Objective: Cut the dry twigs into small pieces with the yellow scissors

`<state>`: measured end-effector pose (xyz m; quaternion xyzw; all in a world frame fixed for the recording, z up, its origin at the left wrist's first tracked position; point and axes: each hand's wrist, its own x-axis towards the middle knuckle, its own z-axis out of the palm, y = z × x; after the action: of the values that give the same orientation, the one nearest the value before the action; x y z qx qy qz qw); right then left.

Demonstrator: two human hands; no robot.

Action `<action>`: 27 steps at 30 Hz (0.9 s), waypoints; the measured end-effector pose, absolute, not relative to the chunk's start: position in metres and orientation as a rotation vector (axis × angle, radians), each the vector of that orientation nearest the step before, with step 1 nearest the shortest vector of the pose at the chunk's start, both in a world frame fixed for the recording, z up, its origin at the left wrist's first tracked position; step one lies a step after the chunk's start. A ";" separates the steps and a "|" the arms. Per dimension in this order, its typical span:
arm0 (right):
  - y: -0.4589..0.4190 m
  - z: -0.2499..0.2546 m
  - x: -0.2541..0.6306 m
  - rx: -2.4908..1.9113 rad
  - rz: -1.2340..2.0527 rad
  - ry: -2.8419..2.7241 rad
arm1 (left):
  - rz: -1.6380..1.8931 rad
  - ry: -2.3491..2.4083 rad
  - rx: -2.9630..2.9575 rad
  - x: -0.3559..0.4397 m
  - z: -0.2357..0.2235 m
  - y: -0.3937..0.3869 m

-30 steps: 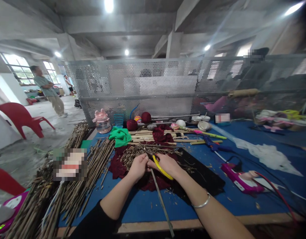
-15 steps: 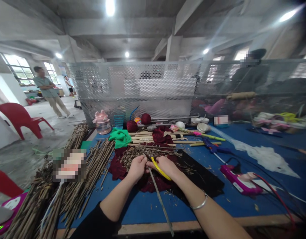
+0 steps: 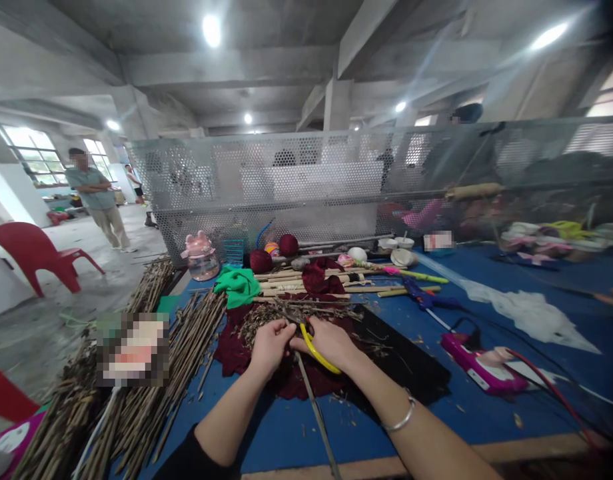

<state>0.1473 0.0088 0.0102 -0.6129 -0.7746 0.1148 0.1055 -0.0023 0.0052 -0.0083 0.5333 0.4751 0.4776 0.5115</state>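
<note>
My left hand point(image 3: 268, 345) and my right hand point(image 3: 327, 341) meet over a dark red cloth point(image 3: 296, 377) on the blue table point(image 3: 286, 433). The right hand is closed round yellow-handled scissors point(image 3: 315, 353). My left hand's fingers are pinched on the top of a long thin stick point(image 3: 314, 413) that runs from the hands down to the table's front edge. Just beyond the hands lies a heap of dry twigs point(image 3: 286, 312) on the cloth.
A big bundle of dry stalks point(image 3: 136, 387) fills the table's left side. A pink glue gun point(image 3: 474, 363) with cords lies right. Yarn balls point(image 3: 288, 245), a green cloth point(image 3: 238, 285), bamboo sticks point(image 3: 311, 275) and a perforated metal screen point(image 3: 306, 193) stand behind. A person point(image 3: 94, 197) and red chair point(image 3: 34, 253) are at left.
Both hands have stayed together on the stick and scissors, shifting slightly. The camera has tilted a little, so the scene sits marginally lower and to the left.
</note>
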 end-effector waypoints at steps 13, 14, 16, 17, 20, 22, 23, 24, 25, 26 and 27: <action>0.012 0.012 0.149 -1.864 0.446 -2.223 | 1.232 1.198 1.145 -0.002 -0.008 0.006; 0.012 0.012 0.148 -1.864 0.448 -2.219 | 1.241 1.196 1.138 -0.001 -0.007 0.006; 0.012 0.013 0.147 -1.859 0.429 -2.219 | 1.259 1.199 1.123 0.000 -0.005 0.005; 0.011 0.013 0.147 -1.850 0.404 -2.223 | 1.271 1.201 1.115 0.000 -0.005 0.004; 0.009 0.013 0.146 -1.816 0.310 -2.232 | 1.320 1.218 1.110 0.002 -0.003 0.003; 0.008 0.013 0.146 -1.809 0.283 -2.222 | 1.348 1.254 1.130 0.003 -0.004 0.003; 0.008 0.012 0.146 -1.800 0.285 -2.218 | 1.362 1.273 1.145 0.004 -0.004 0.002; 0.008 0.011 0.146 -1.785 0.293 -2.214 | 1.377 1.287 1.161 0.005 -0.004 0.002; 0.008 0.011 0.147 -1.765 0.303 -2.213 | 1.392 1.294 1.170 0.006 -0.005 0.002; 0.008 0.010 0.147 -1.742 0.313 -2.212 | 1.405 1.293 1.171 0.007 -0.005 0.001; 0.008 0.010 0.148 -1.721 0.324 -2.212 | 1.413 1.282 1.162 0.008 -0.005 0.000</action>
<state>0.1477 0.0082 0.0102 -0.6022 -0.7740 0.1133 0.1596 0.0076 0.0002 -0.0052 0.4673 0.5158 0.5686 0.4385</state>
